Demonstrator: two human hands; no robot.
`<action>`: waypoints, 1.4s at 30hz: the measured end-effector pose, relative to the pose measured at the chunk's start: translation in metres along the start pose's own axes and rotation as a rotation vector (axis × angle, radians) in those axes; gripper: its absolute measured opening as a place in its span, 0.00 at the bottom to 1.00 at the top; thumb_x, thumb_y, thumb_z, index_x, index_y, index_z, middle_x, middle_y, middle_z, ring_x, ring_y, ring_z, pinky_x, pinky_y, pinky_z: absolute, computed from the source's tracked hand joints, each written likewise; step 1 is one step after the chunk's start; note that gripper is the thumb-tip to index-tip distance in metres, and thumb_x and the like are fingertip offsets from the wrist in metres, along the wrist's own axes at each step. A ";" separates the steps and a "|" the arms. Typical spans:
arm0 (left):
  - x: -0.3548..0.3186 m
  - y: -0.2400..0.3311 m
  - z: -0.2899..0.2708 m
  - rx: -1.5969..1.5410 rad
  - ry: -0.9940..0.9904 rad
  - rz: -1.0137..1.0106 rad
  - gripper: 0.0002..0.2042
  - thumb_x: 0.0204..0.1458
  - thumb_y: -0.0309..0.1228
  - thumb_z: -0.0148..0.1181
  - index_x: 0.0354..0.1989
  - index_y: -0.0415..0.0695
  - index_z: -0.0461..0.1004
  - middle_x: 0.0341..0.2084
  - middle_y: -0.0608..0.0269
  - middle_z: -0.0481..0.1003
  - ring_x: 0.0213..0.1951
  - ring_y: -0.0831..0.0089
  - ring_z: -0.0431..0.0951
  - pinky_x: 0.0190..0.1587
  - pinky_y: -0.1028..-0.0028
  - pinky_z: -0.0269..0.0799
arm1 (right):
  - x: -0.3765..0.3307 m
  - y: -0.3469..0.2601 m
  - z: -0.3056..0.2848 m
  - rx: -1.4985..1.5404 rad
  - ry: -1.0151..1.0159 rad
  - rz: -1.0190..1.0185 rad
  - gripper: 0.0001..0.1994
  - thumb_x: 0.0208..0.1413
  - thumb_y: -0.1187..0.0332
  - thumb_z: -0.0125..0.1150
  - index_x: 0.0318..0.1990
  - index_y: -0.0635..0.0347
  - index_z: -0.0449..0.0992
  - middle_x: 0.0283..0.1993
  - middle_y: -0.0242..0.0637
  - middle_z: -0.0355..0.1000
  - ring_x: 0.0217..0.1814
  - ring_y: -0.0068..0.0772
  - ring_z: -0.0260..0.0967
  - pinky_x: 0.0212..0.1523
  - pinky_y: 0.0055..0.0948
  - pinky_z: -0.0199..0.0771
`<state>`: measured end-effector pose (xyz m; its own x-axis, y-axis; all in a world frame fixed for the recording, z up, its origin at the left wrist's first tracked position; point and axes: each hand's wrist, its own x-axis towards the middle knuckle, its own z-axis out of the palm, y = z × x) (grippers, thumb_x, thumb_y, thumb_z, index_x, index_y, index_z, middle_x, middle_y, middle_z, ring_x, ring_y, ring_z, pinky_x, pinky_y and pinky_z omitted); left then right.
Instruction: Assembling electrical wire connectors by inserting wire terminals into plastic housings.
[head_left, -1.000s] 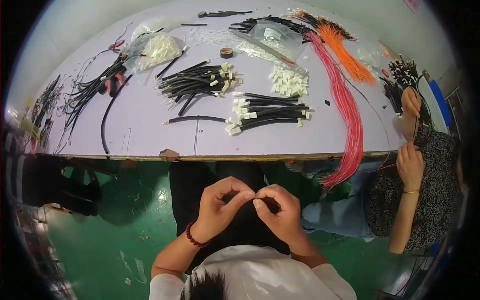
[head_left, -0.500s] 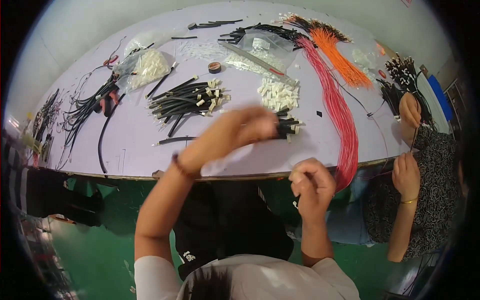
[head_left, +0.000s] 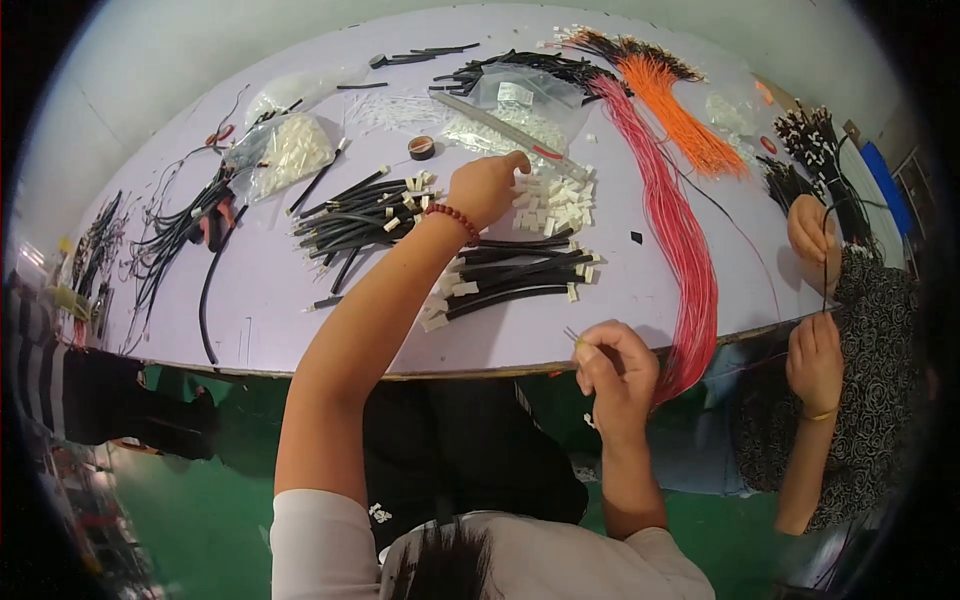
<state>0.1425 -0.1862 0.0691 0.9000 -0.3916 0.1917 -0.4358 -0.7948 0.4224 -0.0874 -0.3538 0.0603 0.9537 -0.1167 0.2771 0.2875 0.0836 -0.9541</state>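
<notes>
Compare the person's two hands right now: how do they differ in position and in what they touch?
The left hand is stretched far over the table, fingertips at the pile of small white connectors; the right hand sits close to the body at the table's near edge. The left hand's fingers are spread downward, while the right hand pinches thin wire ends. The left wrist wears a red bead bracelet; the right wrist is bare. Both are ungloved.

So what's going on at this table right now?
A person is putting together small wire pieces at a pale purple table. Their left hand reaches out to a pile of little white connectors, fingers on it. Their right hand holds thin wire ends pinched near the table edge. Bundles of black cables and long red wires lie around. Another person's hands work at the right.
</notes>
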 end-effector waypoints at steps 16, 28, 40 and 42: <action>-0.250 0.063 -0.053 -1.456 -0.091 -0.148 0.12 0.60 0.30 0.53 0.47 0.37 0.72 0.33 0.65 0.75 0.34 0.79 0.74 0.42 0.79 0.70 | -0.036 -0.033 0.039 -0.013 -0.258 -0.029 0.02 0.52 0.81 0.53 0.33 0.67 0.71 0.27 0.32 0.67 0.19 0.13 0.57 0.19 0.14 0.55; -0.276 0.073 -0.057 -0.759 0.165 0.204 0.09 0.53 0.19 0.55 0.42 0.37 0.75 0.33 0.60 0.76 0.34 0.73 0.75 0.41 0.77 0.71 | -0.063 -0.043 0.045 -0.196 -0.308 -0.074 0.01 0.51 0.80 0.56 0.30 0.66 0.71 0.26 0.27 0.64 0.23 0.11 0.57 0.23 0.15 0.55; -0.281 0.078 -0.047 -0.414 0.175 0.326 0.13 0.44 0.11 0.57 0.38 0.38 0.77 0.33 0.58 0.77 0.34 0.68 0.78 0.35 0.74 0.76 | -0.063 -0.036 0.036 -0.273 -0.410 0.072 0.02 0.51 0.79 0.59 0.31 0.67 0.73 0.24 0.30 0.68 0.23 0.14 0.61 0.23 0.17 0.61; -0.280 0.077 -0.040 -0.405 0.185 0.325 0.12 0.45 0.12 0.57 0.38 0.37 0.76 0.33 0.58 0.77 0.35 0.69 0.78 0.36 0.75 0.75 | -0.063 -0.034 0.033 -0.271 -0.416 0.077 0.01 0.53 0.79 0.58 0.31 0.68 0.72 0.24 0.29 0.66 0.24 0.12 0.61 0.24 0.15 0.59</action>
<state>-0.1424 -0.1196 0.0836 0.7233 -0.4700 0.5058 -0.6844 -0.3908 0.6155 -0.1539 -0.3165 0.0789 0.9417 0.2884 0.1733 0.2338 -0.1902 -0.9535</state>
